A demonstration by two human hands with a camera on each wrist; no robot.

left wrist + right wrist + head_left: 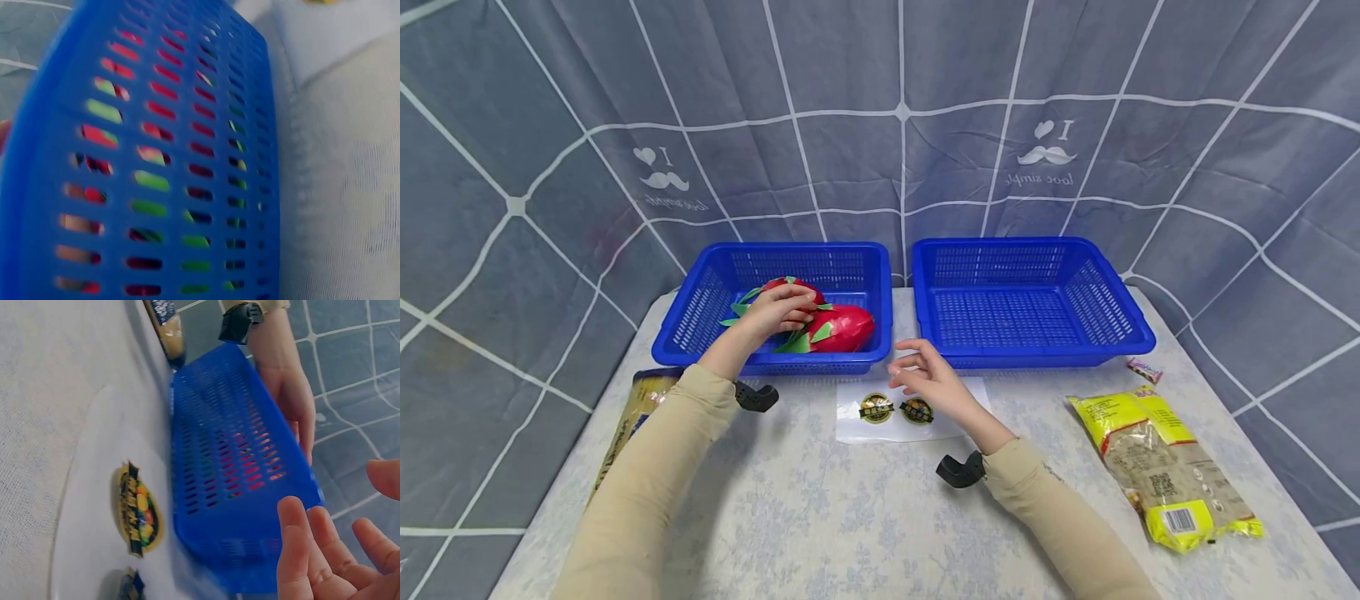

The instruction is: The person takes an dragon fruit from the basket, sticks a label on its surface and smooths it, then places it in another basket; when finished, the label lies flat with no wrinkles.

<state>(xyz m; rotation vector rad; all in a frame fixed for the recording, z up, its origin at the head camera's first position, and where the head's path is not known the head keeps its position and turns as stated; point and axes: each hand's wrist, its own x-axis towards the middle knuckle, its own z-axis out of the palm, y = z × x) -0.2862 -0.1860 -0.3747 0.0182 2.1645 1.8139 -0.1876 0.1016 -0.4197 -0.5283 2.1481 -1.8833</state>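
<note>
In the head view, two red dragon fruits with green leafy scales lie in the left blue basket (880, 333). My left hand (778, 310) is over them, its loosely bent fingers at the front dragon fruit (848, 328) and partly covering the rear dragon fruit (790, 283). The thumb is hidden. Through the basket's slots, the left wrist view shows red and green patches and some skin. Held in the air by the left basket's front right corner, my right hand (934, 385) has spread, slightly bent fingers with nothing between them.
To the right stands another blue basket (1037, 360). A white sheet with two black-and-gold labels (876, 407) lies in front. A yellow-and-clear food bag (1165, 467) and a small wrapped candy (1145, 369) lie right; a spaghetti pack (643, 404) lies left. A grey curtain (850, 167) hangs behind.
</note>
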